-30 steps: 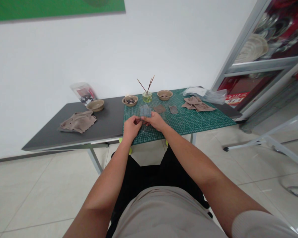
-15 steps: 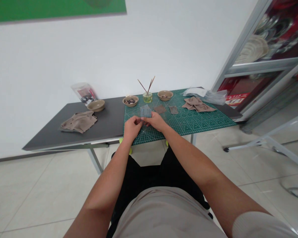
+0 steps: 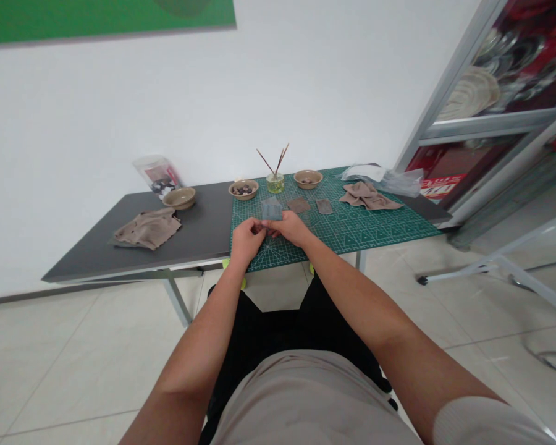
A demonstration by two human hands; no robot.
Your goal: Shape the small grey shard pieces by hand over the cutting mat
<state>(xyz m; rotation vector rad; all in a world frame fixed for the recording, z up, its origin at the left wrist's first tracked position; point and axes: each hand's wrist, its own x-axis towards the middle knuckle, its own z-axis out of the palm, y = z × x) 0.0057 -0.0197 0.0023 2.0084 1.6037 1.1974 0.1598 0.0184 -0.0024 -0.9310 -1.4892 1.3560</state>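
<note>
My left hand (image 3: 249, 239) and my right hand (image 3: 293, 227) meet above the front part of the green cutting mat (image 3: 352, 232). The fingers of both are curled and pinched together, and whatever is between them is too small or hidden to make out. Just beyond my fingertips a grey-blue square sheet (image 3: 271, 209) shows; I cannot tell whether my right hand touches its near edge. To its right lie a brown square piece (image 3: 299, 204) and a smaller grey piece (image 3: 324, 206), flat on the mat.
Behind the hands stand a bowl of dark pieces (image 3: 244, 190), a glass jar with thin sticks (image 3: 275, 182) and another bowl (image 3: 308, 179). A brown cloth (image 3: 369, 196) and plastic bag (image 3: 384, 177) lie right. Leftward are a cloth (image 3: 148, 228), a bowl (image 3: 180, 198) and a clear container (image 3: 156, 175).
</note>
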